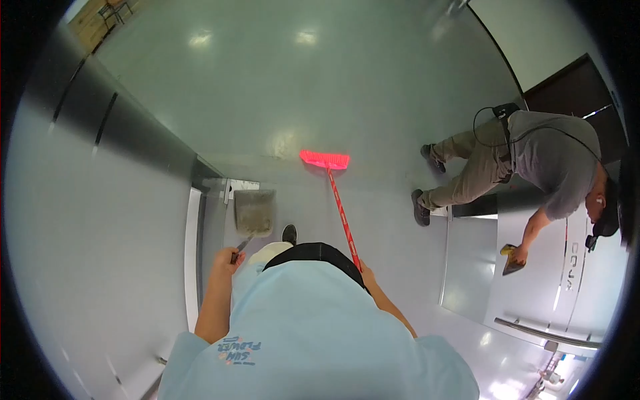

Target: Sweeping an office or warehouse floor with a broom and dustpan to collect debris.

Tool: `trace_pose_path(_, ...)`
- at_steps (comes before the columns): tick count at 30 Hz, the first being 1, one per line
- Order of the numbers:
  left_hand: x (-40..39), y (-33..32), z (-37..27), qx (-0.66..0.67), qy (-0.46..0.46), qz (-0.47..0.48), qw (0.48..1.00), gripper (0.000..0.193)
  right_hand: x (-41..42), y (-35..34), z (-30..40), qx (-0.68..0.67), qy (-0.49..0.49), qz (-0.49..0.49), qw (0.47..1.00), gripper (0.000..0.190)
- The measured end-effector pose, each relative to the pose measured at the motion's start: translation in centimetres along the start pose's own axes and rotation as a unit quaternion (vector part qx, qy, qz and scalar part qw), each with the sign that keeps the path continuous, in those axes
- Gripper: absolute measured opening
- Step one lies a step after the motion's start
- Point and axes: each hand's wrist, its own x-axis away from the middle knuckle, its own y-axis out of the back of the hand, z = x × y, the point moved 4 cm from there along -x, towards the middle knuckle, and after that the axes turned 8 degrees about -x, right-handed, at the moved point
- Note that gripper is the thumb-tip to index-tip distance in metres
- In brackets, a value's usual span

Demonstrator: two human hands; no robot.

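Observation:
My left hand point(230, 260) is closed around the dark handle of a grey, dusty dustpan point(254, 213), whose pan is on the left, in front of a shoe. At my right side, my right hand point(367, 276) grips the upper part of a red broom handle point(342, 215); the shirt and waistband partly hide this grip. The pink broom head point(325, 159) rests bristles forward on the smooth floor point(280, 100), ahead and to the right of the dustpan. The two tools are apart.
A co-worker point(550, 155) leans at the right, holding a yellow and dark tool point(512, 260). A wall panel point(115, 210) with a door edge runs along the left. A metal handrail point(545, 334) is at lower right. A chair point(115, 10) stands far upper left.

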Motion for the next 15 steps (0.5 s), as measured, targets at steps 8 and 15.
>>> trace_pose_path(8, -0.4, -9.0, -9.5, -0.066, 0.006, 0.052, 0.996, 0.006, -7.2, 4.9, 6.6, -0.06, -0.086, 0.018, 0.994, 0.042)
trace_pose_path(15, -3.4, -20.3, -16.0, -0.031, -0.011, 0.034, 0.999, 0.004, -21.8, 10.2, 7.1, -0.007, -0.023, 0.054, 0.998, 0.05)
